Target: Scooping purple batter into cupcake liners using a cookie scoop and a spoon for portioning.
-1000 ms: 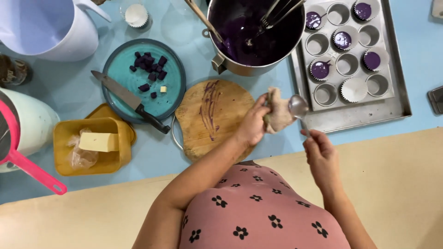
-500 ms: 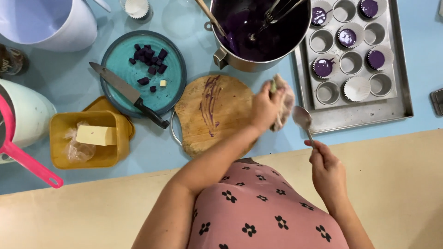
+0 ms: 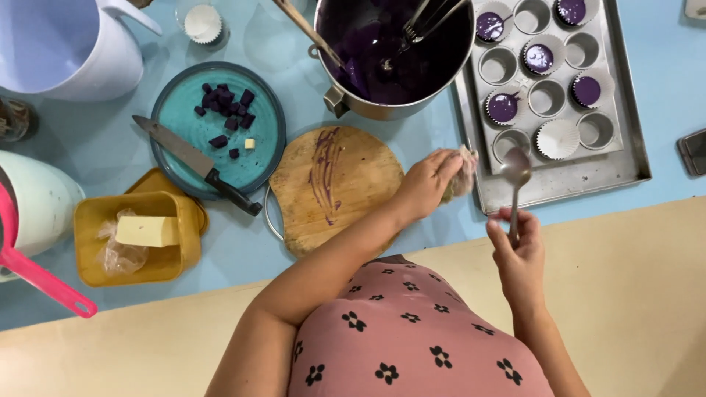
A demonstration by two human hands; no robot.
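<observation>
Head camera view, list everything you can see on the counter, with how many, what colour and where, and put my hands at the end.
pot of batter: 1, steel, purple inside, top centre
whisk: 1, metal, in the pot
muffin tin: 1, grey, top right; five cups filled purple
empty paper liner: 1, white, in the tin
cutting board: 1, round wood, purple smear, centre
plate: 1, teal, holds purple cubes
knife: 1, black handle, across the plate
butter: 1 block, pale, in yellow container at left
pitcher: 1, white, top left
spoon: 1, metal, in the right hand
cloth: 1, beige, in the left hand
left hand: by the tin's edge
right hand: below the tin
</observation>
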